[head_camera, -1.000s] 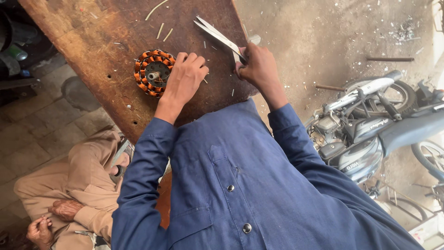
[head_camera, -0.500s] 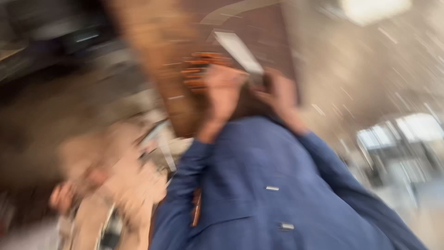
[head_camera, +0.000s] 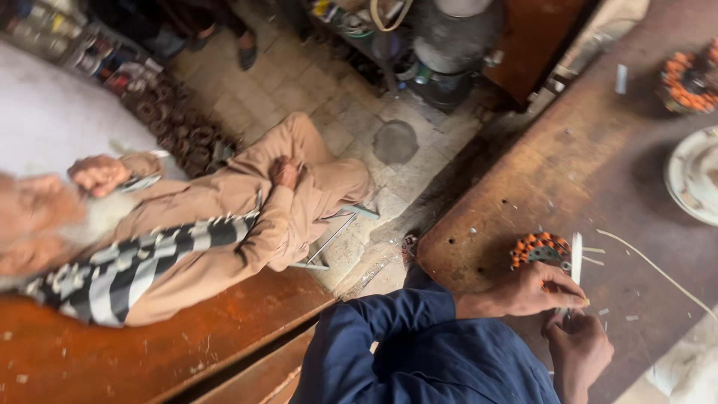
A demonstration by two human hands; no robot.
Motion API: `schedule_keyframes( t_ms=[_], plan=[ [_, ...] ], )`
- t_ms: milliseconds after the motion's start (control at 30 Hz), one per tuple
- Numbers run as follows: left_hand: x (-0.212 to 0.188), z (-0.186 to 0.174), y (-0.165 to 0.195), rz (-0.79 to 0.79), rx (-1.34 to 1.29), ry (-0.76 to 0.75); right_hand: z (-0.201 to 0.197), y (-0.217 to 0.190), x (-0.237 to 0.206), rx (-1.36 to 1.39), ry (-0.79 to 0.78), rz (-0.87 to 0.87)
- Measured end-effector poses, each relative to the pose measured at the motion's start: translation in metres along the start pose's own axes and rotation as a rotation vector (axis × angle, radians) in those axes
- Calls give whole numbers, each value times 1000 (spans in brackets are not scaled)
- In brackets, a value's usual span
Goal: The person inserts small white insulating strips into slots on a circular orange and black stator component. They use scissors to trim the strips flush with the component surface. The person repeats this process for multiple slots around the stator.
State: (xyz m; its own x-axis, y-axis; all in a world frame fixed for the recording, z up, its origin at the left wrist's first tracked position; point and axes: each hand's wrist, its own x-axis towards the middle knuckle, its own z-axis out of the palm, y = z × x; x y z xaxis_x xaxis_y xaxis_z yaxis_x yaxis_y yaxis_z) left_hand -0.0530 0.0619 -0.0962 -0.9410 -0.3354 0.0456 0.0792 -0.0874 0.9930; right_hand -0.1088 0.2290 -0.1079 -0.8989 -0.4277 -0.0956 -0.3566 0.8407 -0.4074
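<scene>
Left hand (head_camera: 527, 292) rests on the wooden tabletop (head_camera: 598, 172) right by the orange-wound stator coil (head_camera: 540, 248), fingers pressed together in a grip on a thin white strip (head_camera: 576, 258) that stands just beside the coil. Right hand (head_camera: 580, 348) sits below it, close to the tabletop's near edge, curled shut around the lower end of that strip. The coil lies near the tabletop's left edge, where the board drops off to the tiled floor (head_camera: 329, 97); open bare wood stretches up and right of the hands. Compared with a second ago, the view has swung round: the coil, then under the left palm, now lies clear of it, and the seated person in tan clothes (head_camera: 247, 217) fills the left side. A second orange coil (head_camera: 684, 75) shows at the far right, with a white round dish (head_camera: 692, 183) below it; I cannot tell what it holds. Loose white slivers (head_camera: 658, 269) lie scattered near the hands
</scene>
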Motion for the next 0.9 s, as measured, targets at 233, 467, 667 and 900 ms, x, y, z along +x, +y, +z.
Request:
schedule_keyframes(
  t_ms=[233,467,667,900],
  plan=[
    [-2,-8,15,-55,-215,40,13,28,0,158,-3,71],
    [1,2,11,-142,-81,45,-4,52,-5,1126,-3,-4],
    [18,14,12,-68,-253,85,-27,28,31,1150,-26,246],
    [15,31,36,-415,-731,-4,-41,13,12,1328,-37,204]
  ],
)
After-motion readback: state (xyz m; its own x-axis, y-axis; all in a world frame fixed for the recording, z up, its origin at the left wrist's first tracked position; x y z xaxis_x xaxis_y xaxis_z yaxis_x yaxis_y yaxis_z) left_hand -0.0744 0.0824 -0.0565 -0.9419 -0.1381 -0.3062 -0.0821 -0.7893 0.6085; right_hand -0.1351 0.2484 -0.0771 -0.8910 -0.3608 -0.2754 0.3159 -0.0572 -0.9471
